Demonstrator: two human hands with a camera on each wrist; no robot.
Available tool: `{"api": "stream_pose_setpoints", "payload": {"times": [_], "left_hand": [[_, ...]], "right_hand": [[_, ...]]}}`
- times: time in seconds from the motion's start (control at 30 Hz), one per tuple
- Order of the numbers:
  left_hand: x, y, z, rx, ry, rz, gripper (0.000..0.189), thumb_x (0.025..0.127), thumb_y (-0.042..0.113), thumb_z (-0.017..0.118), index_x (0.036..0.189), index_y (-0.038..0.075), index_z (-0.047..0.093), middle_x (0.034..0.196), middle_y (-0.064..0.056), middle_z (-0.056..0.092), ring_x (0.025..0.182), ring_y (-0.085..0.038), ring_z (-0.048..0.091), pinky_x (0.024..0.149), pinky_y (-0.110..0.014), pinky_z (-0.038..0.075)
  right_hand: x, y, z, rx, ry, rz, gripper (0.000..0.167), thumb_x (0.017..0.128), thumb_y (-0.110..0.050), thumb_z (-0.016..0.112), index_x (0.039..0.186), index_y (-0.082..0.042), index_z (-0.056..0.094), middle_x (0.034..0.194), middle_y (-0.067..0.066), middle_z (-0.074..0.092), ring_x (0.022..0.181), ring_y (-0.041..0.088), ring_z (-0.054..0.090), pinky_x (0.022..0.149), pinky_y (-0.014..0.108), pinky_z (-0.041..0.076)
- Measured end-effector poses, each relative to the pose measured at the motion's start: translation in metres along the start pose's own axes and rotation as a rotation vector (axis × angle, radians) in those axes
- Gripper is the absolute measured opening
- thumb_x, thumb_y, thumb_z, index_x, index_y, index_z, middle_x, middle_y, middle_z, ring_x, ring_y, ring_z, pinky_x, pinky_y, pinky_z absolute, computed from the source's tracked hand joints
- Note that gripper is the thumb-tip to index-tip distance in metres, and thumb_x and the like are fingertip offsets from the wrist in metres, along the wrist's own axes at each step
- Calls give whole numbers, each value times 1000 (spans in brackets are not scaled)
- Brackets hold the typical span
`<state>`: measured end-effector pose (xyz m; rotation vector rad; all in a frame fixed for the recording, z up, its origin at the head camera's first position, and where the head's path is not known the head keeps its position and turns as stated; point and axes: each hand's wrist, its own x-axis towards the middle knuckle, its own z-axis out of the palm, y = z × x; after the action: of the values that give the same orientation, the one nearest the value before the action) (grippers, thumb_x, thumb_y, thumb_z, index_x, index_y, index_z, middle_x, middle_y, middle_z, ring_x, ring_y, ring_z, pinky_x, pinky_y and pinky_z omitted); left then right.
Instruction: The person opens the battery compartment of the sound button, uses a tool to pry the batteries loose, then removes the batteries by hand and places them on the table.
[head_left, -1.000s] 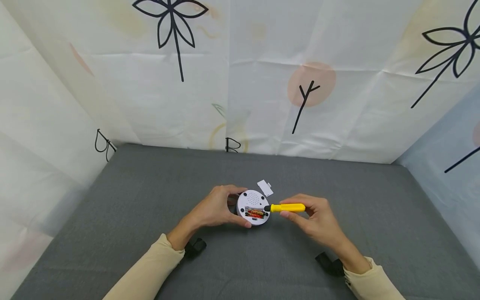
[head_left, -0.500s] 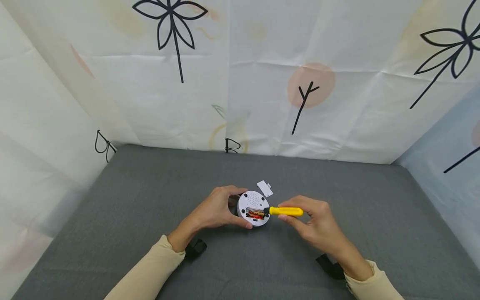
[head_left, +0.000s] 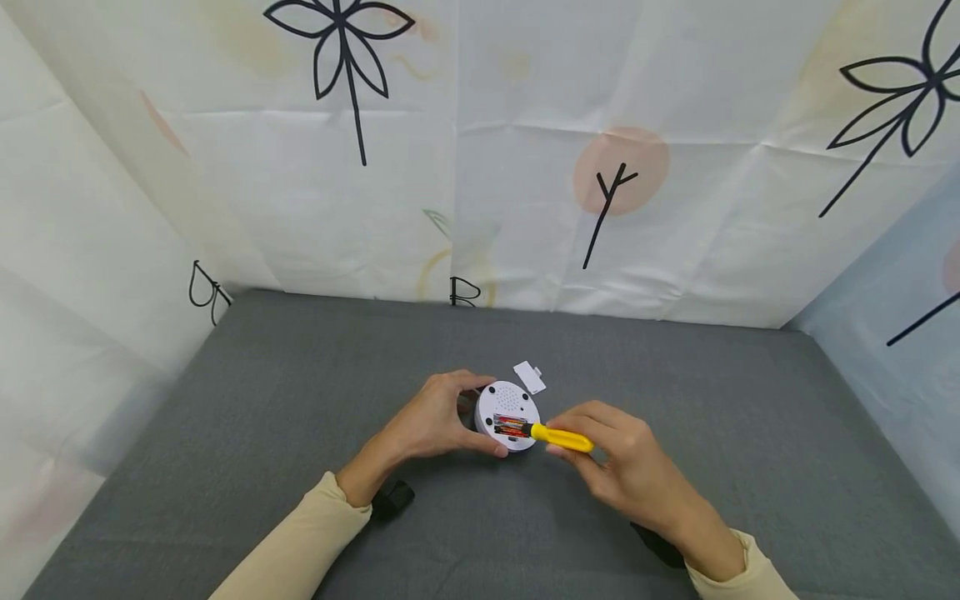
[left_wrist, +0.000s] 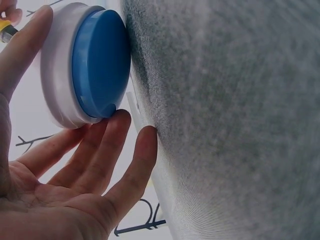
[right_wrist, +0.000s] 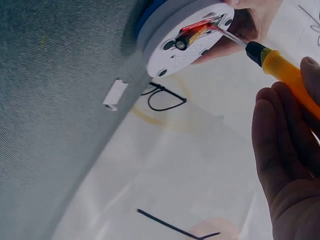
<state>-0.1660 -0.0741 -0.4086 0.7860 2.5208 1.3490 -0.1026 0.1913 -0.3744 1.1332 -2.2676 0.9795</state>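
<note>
My left hand [head_left: 437, 421] holds a round white device [left_wrist: 60, 65] by its edge, thumb on one side and fingers on the other. Its blue domed side [left_wrist: 102, 62] faces the table, and its underside with small holes and dark feet is turned up. In the open compartment lie red-and-black batteries [right_wrist: 192, 35], one with its end raised. My right hand [head_left: 618, 454] pinches the yellow handle of a screwdriver [right_wrist: 282, 67]. The metal shaft reaches into the compartment, its tip against the batteries at the end nearer my right hand.
A small white battery cover [head_left: 529, 377] lies on the grey cloth-covered table [head_left: 337, 350], just beyond the device. White patterned fabric [head_left: 525, 208] hangs behind the table and along its sides.
My right hand has shifted left and slightly down, and the screwdriver's handle has swung from level to a slant. The battery end looks more lifted. My left hand stays almost in place.
</note>
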Motion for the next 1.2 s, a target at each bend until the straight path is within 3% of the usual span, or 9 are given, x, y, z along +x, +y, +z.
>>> {"api": "stream_pose_setpoints", "payload": {"times": [0.17, 0.4, 0.7, 0.83, 1.03, 1.2], "left_hand": [[0, 1, 0, 25, 9, 1, 85, 64, 36, 98, 136, 6, 63, 113, 1, 64, 99, -15, 65, 85, -31, 57], [-1, 0, 1, 39, 13, 11, 85, 64, 36, 98, 135, 6, 63, 113, 1, 64, 99, -15, 65, 84, -31, 57], [0, 2, 2, 57, 15, 7, 85, 64, 37, 98, 135, 7, 64, 113, 2, 64, 99, -15, 64, 85, -33, 57], [0, 0, 0, 45, 12, 9, 85, 64, 37, 98, 135, 6, 63, 115, 1, 64, 100, -15, 64, 85, -32, 57], [0, -2, -5, 19, -16, -38, 86, 64, 34, 98, 137, 6, 62, 119, -2, 65, 103, -16, 67, 87, -32, 56], [1, -4, -7, 31, -36, -52, 86, 65, 36, 98, 137, 7, 61, 121, -1, 66, 105, -14, 67, 88, -30, 56]], "right_hand": [[3, -6, 1, -69, 13, -55, 29, 102, -33, 62, 104, -6, 74, 98, 0, 68, 82, 12, 65, 75, 20, 53], [3, -10, 4, -91, 21, -87, 30, 103, -31, 61, 105, -4, 73, 99, 1, 67, 81, 13, 64, 74, 21, 54], [1, -14, 5, -185, -62, -32, 42, 105, -40, 51, 106, -5, 74, 101, 1, 67, 86, 14, 65, 76, 26, 56], [2, -14, 3, -200, -58, -35, 43, 106, -40, 49, 104, -5, 74, 100, 1, 67, 85, 13, 65, 75, 27, 56], [4, -15, 0, -220, -26, -59, 43, 106, -39, 48, 102, -5, 74, 99, 1, 67, 82, 14, 65, 71, 26, 56], [3, -17, -2, -248, -34, -23, 47, 106, -42, 46, 101, -5, 74, 98, 1, 68, 81, 13, 64, 69, 27, 56]]}}
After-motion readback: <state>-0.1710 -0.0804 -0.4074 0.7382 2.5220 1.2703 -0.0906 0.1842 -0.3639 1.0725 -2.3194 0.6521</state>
